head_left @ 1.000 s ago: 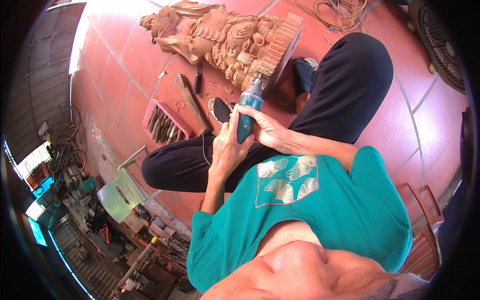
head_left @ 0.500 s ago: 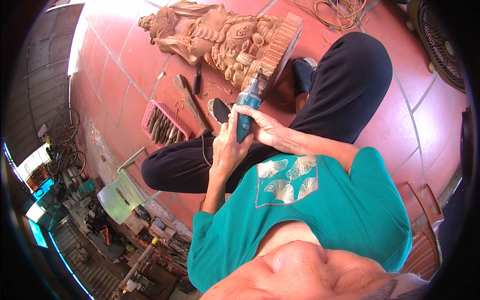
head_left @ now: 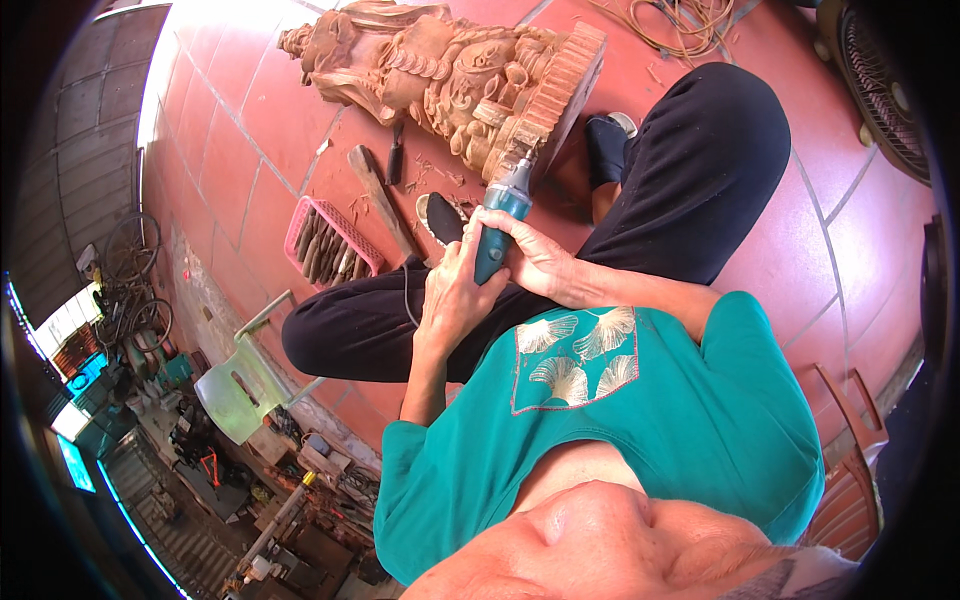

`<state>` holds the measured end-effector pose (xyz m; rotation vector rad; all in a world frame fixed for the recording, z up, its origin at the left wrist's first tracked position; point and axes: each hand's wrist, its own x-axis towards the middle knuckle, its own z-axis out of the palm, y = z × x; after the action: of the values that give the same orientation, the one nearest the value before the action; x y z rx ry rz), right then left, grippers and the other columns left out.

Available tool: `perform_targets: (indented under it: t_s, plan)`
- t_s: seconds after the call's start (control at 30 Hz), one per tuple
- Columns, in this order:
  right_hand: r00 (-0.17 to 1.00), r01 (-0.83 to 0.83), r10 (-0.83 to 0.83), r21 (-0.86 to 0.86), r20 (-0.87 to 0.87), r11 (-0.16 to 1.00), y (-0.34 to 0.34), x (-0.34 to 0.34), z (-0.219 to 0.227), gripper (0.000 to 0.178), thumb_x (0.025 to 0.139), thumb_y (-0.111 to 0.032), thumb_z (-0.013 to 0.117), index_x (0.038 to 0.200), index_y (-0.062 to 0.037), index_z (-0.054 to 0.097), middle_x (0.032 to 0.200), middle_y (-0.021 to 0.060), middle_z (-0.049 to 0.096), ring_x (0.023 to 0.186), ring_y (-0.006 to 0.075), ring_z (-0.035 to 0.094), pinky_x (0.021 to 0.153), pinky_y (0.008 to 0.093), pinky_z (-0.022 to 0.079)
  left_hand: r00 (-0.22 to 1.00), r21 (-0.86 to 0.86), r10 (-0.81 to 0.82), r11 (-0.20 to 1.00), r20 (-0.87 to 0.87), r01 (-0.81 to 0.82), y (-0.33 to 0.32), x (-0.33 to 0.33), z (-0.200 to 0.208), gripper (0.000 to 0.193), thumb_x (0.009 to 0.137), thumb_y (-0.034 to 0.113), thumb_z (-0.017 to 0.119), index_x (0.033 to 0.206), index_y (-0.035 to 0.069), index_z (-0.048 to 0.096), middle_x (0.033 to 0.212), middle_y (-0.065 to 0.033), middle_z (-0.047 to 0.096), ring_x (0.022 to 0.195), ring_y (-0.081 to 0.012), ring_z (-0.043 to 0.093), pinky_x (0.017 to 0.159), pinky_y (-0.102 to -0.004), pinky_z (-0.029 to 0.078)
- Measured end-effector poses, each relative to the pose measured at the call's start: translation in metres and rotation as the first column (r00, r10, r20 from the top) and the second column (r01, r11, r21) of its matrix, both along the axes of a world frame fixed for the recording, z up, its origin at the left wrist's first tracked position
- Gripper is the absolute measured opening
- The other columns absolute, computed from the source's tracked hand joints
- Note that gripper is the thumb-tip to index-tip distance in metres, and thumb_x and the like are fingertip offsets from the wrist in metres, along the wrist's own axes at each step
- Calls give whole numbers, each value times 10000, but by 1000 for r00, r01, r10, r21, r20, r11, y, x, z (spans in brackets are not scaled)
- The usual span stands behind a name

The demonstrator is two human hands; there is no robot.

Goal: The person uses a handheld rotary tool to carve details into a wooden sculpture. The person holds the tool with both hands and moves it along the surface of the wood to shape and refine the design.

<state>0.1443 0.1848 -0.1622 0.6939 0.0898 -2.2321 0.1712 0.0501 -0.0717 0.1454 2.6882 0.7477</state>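
A carved wooden statue (head_left: 440,75) lies on its side on the red tiles, its ribbed base toward the right. Both hands are closed around a teal power carver (head_left: 497,215) with a silver nose. My left hand (head_left: 455,290) wraps the body from the left, and my right hand (head_left: 535,255) grips it from the right. The tool's tip meets the carving near the lower edge of the base, though the exact contact is too small to make out. A dark cord runs down from the tool past my left wrist.
Left of my feet stands a pink basket (head_left: 300,235) of carving tools. Beside it lie a wooden mallet or bar (head_left: 385,200) and a dark-handled chisel (head_left: 395,158). A fan (head_left: 885,90) stands far right, coiled cord (head_left: 690,30) at the back, a pale green chair (head_left: 240,390) on the left.
The carver's nose has shifted slightly right and down along the statue's base. Both hands keep their hold, and the statue stays in place.
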Motion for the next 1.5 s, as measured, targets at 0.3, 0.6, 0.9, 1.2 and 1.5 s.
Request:
perform_targets:
  t_s: [0.3,0.6,0.9,1.2,1.5]
  plan:
    - [999,-43,45,102,-10,994,-1,1,3,305,904,-196,804,1160,-118,658,1081,3,692,1048,161,648,982,367,519,999,37,47,998,14,-47,-1,2,-1,847,792,217,820,1493,-42,421,1271,-309,630,1112,-441,671,910,-458,563]
    - [998,-66,65,53,18,996,-6,-9,-1,326,904,-180,802,1176,-102,640,1091,19,690,1033,168,656,977,380,537,996,32,85,996,-15,-85,1,1,-4,876,805,217,805,1536,-3,375,1137,-284,637,986,-441,681,819,-473,563]
    - [999,-47,45,63,27,997,-5,-7,0,310,908,-175,799,1166,-109,641,1079,20,690,1026,170,659,969,381,543,997,17,72,997,13,-72,0,1,-4,847,796,205,815,1507,-22,414,1194,-291,654,1046,-434,689,864,-455,570]
    - [999,-35,34,62,22,997,-2,-1,3,304,908,-193,799,1162,-118,650,1082,8,688,1043,165,651,976,371,531,999,46,27,999,24,-28,-4,-1,0,823,794,205,813,1482,-44,435,1270,-309,632,1112,-446,670,908,-456,562]
    - [996,-84,86,55,-17,995,-9,-9,-1,326,897,-239,812,1154,-124,648,1075,18,673,1016,178,648,932,401,555,994,67,44,997,-100,-38,-7,4,-13,893,821,217,788,1571,46,334,1030,-270,625,864,-460,673,734,-502,555]
